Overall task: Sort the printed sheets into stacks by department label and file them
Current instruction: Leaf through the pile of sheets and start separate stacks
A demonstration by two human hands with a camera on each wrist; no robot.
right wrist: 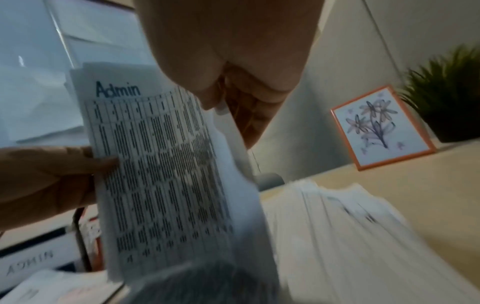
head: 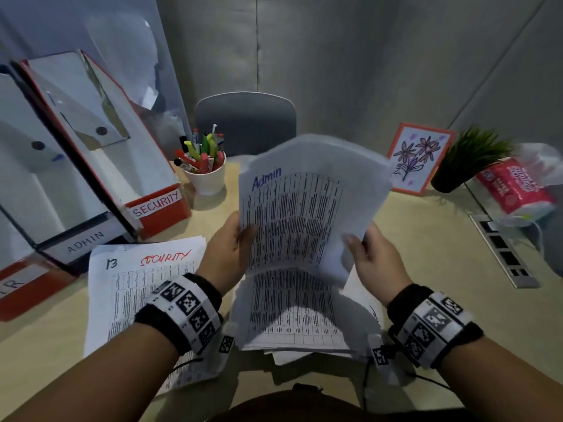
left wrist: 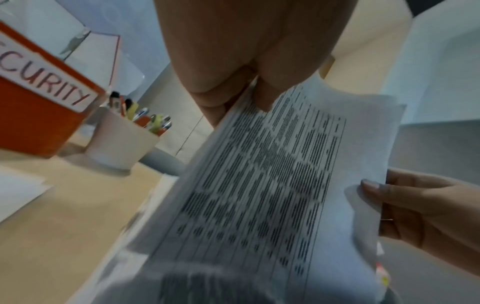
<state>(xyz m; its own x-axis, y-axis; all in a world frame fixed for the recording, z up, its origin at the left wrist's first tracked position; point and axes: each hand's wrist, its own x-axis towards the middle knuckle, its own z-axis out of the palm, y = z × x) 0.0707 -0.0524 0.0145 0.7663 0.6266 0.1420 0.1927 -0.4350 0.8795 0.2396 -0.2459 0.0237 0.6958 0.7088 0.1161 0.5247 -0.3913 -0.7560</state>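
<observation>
I hold a bundle of printed sheets marked "Admin" (head: 304,208) (left wrist: 272,174) (right wrist: 161,164) tilted up above the desk. My left hand (head: 231,245) (right wrist: 52,170) pinches its left edge, thumb on the front. At the right edge my right hand (head: 368,254) (left wrist: 415,207) pinches it the same way. Under the bundle lies a stack of printed sheets (head: 292,315) (right wrist: 337,226). A pile marked "SECURITY" (head: 146,287) lies flat to the left. File boxes labelled SECURITY (head: 158,205) (left wrist: 39,86) and ADMIN (head: 82,239) (right wrist: 28,265) stand at the left.
A white cup of pens (head: 205,172) (left wrist: 122,142) stands behind the bundle. A framed flower drawing (head: 417,159) (right wrist: 381,127), a potted plant (head: 466,159) and a red and white packet (head: 515,187) sit at the right. A grey chair back (head: 246,123) is beyond the desk.
</observation>
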